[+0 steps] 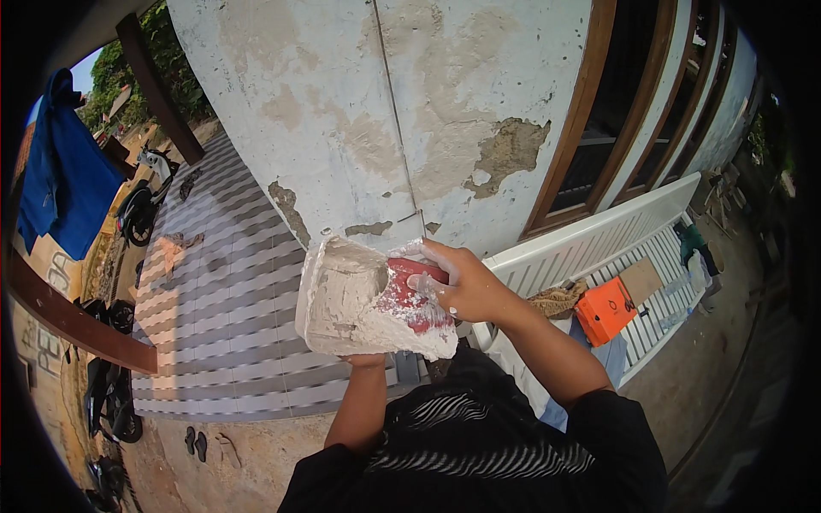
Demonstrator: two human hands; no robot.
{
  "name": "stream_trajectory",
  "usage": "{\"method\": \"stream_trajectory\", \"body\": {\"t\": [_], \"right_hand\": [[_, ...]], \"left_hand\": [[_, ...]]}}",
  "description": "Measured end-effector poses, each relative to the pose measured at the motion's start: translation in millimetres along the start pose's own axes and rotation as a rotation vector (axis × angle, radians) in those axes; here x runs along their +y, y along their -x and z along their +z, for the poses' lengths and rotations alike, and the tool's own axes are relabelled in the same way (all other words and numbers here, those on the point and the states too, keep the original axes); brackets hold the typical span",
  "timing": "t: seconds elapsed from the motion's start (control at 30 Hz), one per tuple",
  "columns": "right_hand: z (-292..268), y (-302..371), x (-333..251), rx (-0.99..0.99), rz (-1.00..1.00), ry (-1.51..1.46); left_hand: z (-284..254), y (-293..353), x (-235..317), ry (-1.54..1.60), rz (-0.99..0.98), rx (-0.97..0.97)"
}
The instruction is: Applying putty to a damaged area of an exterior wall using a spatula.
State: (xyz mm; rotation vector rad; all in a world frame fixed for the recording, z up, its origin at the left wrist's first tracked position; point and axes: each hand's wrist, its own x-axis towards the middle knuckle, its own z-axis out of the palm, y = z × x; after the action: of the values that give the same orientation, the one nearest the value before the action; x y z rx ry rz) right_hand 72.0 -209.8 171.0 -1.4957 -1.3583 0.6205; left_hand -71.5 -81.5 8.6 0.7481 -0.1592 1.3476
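Just in front of me, a whitish plastic tub (304, 295) is tilted over my left hand (366, 360), which holds it up from beneath; that hand's fingers are hidden under it. Thick off-white putty (349, 278) coats the inside of the tub. My right hand (453, 278) grips a red flat spreader (423, 312) at the tub's right side, thumb on its face and fingers over its top edge. White putty is smeared over the spreader and spotted on my right fingers. The spreader's lower edge is buried in a thick layer of putty.
A patched, peeling white wall (342, 94) with a thin pipe stands ahead. Right of it are brown-framed windows (590, 128) and a white slatted bench (590, 231) with an orange box (605, 310). Striped tiles (222, 342), a blue cloth (68, 179) and parked motorbikes (137, 209) lie left.
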Motion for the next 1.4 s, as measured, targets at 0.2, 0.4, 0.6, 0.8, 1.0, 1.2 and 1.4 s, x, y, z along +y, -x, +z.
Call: {"method": "stream_trajectory", "body": {"t": [0.2, 0.4, 0.6, 0.8, 1.0, 1.2, 1.4], "right_hand": [[11.9, -0.1, 8.4, -0.012, 0.052, -0.24], [23.1, -4.1, 30.5, -0.014, 0.208, -0.618], [34.4, -3.3, 27.5, 0.015, 0.325, -0.832], [39.3, -3.4, 34.9, -0.046, 0.399, -0.927], [51.6, 0.5, 40.7, 0.022, 0.388, -0.996], [52.0, -3.3, 37.9, 0.084, 0.317, -1.087], [27.9, 4.1, 52.5, 0.316, 0.355, -1.057]], "left_hand": [[-13.9, -5.5, -0.9, 0.116, -0.059, -0.005], [-23.2, 3.4, -1.7, 0.23, -0.107, -0.01], [-38.9, 2.0, 2.2, 0.344, -0.159, -0.018], [-50.5, 3.9, 3.8, 0.462, -0.215, -0.03], [-55.4, 2.6, -1.5, 0.576, -0.269, -0.042], [-34.8, 13.4, -8.1, 0.202, -0.269, -0.303], [7.5, -4.8, 22.7, 0.123, -0.285, 0.2]]}}
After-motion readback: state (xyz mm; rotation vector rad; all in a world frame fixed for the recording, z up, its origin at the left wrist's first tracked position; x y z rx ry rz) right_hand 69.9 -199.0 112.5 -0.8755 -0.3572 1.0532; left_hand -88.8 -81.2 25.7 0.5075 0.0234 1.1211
